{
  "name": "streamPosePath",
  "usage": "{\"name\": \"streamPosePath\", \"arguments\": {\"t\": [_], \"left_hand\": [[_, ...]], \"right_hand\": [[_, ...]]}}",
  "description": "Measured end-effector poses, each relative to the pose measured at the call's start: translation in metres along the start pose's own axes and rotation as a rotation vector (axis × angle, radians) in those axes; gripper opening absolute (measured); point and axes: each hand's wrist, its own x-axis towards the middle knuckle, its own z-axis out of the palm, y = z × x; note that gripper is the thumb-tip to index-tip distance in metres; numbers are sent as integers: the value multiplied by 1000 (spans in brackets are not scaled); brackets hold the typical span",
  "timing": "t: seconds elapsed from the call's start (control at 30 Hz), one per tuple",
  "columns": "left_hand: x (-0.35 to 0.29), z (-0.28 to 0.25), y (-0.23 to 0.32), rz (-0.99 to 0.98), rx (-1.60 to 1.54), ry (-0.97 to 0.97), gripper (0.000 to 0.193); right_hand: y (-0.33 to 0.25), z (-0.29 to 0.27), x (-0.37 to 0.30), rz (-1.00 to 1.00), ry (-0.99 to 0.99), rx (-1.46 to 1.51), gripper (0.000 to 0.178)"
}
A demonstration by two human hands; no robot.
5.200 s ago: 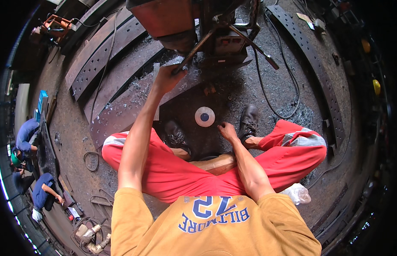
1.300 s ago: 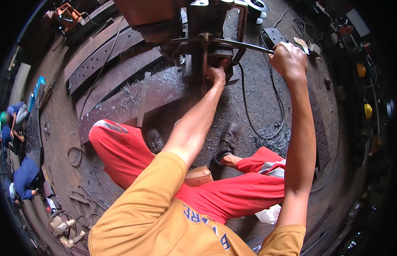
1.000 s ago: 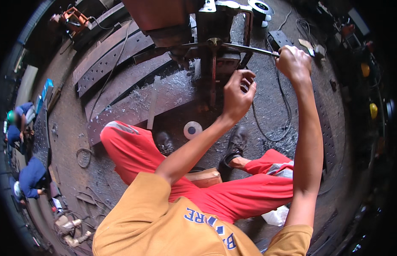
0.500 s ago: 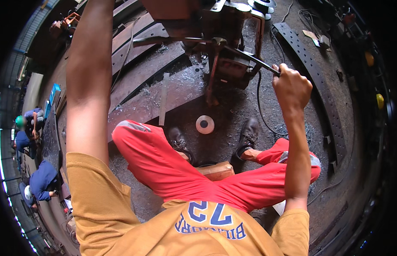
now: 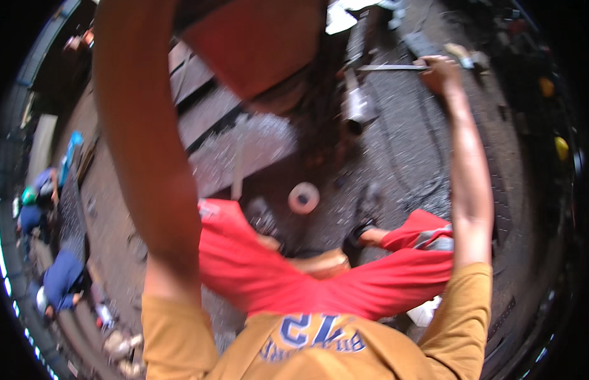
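My right hand (image 5: 441, 73) is closed around the outer end of a thin metal lever (image 5: 392, 67). The lever runs left to a dark machine that looks like a portable drill, with a bulky reddish-brown housing (image 5: 259, 50) at the top middle. Below the lever's inner end is a shiny metal cylinder (image 5: 358, 111). My left arm (image 5: 142, 139) reaches up past the housing's left side, and the hand is beyond the top edge. Pale metal shavings (image 5: 263, 130) lie on the steel plate (image 5: 225, 164) under the machine. Much of the machine is blurred.
A pale ring-shaped disc (image 5: 303, 198) lies on the floor between my shoes. A brown block (image 5: 320, 263) sits nearer to me. A cable (image 5: 437, 171) curves over the ground at right. Several people, one in a dark blue top (image 5: 63, 278), are at far left.
My right hand has moved up and slightly right with the lever, which now lies nearly level. The machine's housing appears larger and lower. My left arm has shifted right, and the picture is more blurred.
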Motion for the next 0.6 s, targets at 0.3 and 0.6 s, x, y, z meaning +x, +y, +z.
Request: {"name": "streamPosePath", "arguments": {"t": [0.3, 0.6], "left_hand": [[18, 3, -56, -28, -345, -161, 54], [58, 11, -93, 107, -351, -252, 53]], "right_hand": [[-32, -60, -102, 5, 306, -162, 17], [-80, -53, -184, 171, 553, 8, 15]]}}
